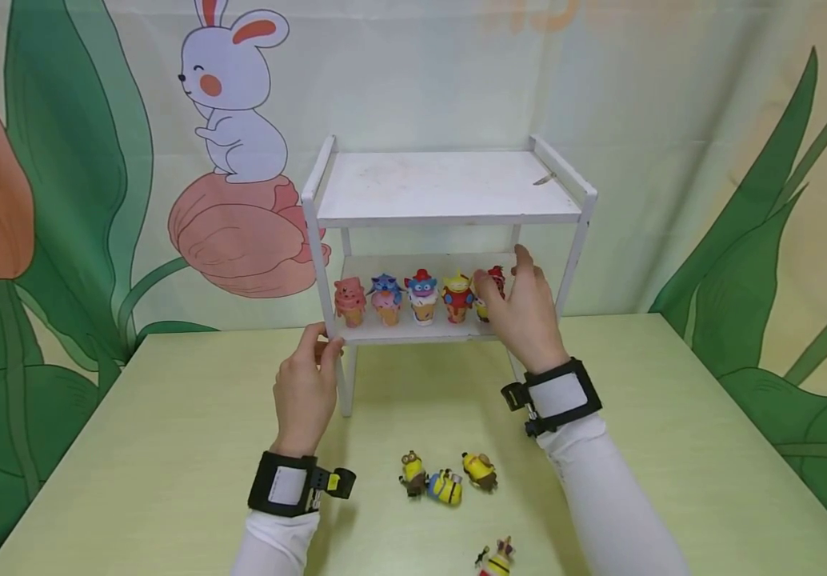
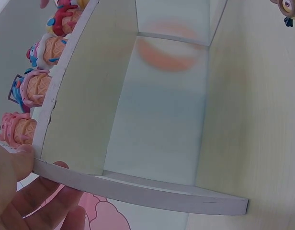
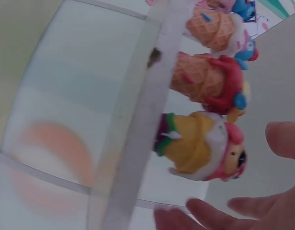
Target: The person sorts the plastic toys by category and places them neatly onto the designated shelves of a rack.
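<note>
My left hand (image 1: 304, 396) grips the left front corner of a small white two-tier rack (image 1: 449, 186), thumb on the lower shelf's edge and fingers curled round the post. On the lower shelf a row of small toy figurines faces front, including a pink one (image 1: 350, 302), a blue-eared one (image 1: 386, 301), a red-hatted one (image 1: 423, 298) and a red-and-yellow one (image 1: 457, 298). My right hand (image 1: 529, 320) is at the row's right end, fingers spread around the last figurine (image 3: 200, 143), with a gap showing between them in the right wrist view. The hand partly hides that figurine in the head view.
Below the rack, three yellow minion figurines (image 1: 445, 486) lie close together on the pale table (image 1: 190, 448). Another figurine (image 1: 496, 560) lies nearer, cut off by the frame's bottom. A printed cloth backdrop (image 1: 421, 72) hangs behind the rack.
</note>
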Demonstrator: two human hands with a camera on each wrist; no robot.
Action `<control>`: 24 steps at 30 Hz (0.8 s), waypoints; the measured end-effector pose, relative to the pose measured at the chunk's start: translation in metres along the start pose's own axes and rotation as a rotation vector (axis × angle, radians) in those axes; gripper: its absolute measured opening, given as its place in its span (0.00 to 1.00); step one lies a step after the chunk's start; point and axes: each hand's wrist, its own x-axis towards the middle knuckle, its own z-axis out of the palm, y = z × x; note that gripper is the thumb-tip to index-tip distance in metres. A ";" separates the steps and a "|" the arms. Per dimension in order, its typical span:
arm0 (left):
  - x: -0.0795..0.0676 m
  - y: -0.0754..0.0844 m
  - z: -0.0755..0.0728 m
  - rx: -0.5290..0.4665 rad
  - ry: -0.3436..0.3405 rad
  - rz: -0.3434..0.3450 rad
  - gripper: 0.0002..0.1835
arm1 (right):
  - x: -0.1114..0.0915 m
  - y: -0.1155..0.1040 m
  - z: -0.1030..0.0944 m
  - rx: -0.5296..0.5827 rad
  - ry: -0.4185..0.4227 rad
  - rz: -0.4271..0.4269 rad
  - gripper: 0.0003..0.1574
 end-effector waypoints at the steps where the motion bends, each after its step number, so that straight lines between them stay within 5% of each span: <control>1: 0.000 0.000 0.000 0.001 0.000 0.001 0.16 | -0.001 -0.001 -0.001 -0.002 0.005 -0.011 0.48; 13: 0.000 -0.001 -0.001 0.021 0.016 0.031 0.15 | -0.027 -0.020 -0.030 0.012 -0.026 -0.142 0.43; 24: 0.000 -0.001 0.000 0.004 0.008 0.021 0.15 | -0.055 -0.001 -0.050 -0.027 -0.011 -0.296 0.31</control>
